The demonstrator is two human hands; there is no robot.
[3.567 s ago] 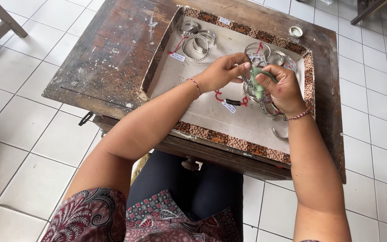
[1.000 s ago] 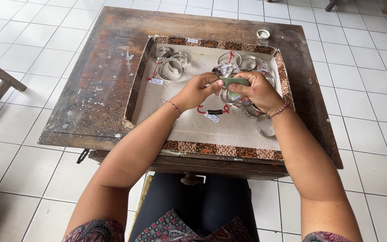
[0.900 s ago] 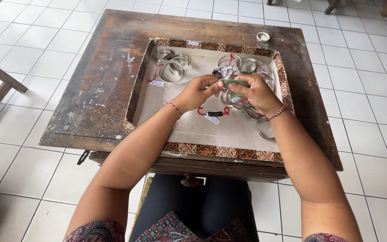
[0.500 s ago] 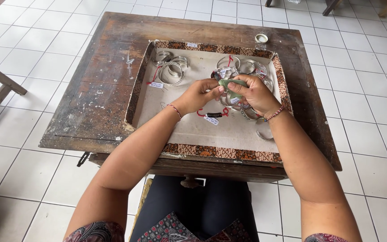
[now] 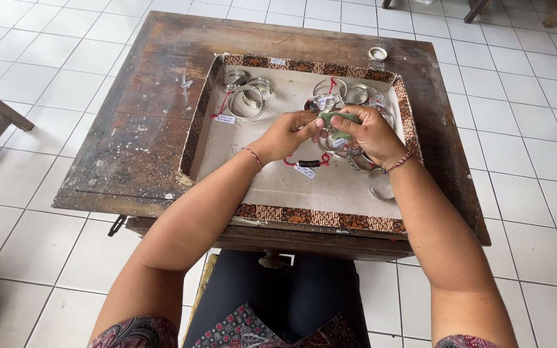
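We held a silver bangle point(image 5: 327, 124) pinched between both hands: our left hand point(image 5: 286, 134) gripped its near edge with closed fingers, and our right hand point(image 5: 370, 132) pressed a small green cloth point(image 5: 336, 120) against it, seemingly so one hand steadied while the other rubbed. The bangle sat just above the shallow patterned tray point(image 5: 320, 218) at the centre of the frame. More bangles point(image 5: 247, 94) lay grouped in the tray's upper left, with a red-strung tag point(image 5: 304, 169) below our hands. The tray rested on a worn wooden table point(image 5: 133, 138).
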